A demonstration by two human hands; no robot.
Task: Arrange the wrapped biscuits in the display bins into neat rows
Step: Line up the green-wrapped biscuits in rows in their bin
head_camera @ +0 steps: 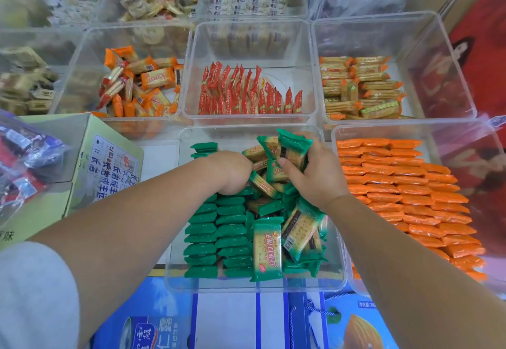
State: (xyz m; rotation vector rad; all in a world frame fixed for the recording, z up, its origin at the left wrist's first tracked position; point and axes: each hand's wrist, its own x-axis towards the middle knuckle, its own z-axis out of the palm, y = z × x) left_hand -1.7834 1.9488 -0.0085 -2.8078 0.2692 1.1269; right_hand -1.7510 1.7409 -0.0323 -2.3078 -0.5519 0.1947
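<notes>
Item: green-wrapped rectangular biscuit packets (230, 229), in the clear plastic display bin (238, 285) nearest you. Condition: two neat columns left; loose heap right. Step: gathering strays. Your right hand (317, 176) clasps a bunch; your left hand (232, 172) curls into the heap, grasp hidden. Next, likely: align the bunch edge-up as a third column.

A snack shop: clear display bins (323, 129) hold sorted wrapped biscuits (235, 228), above stock cartons (109, 168)
</notes>
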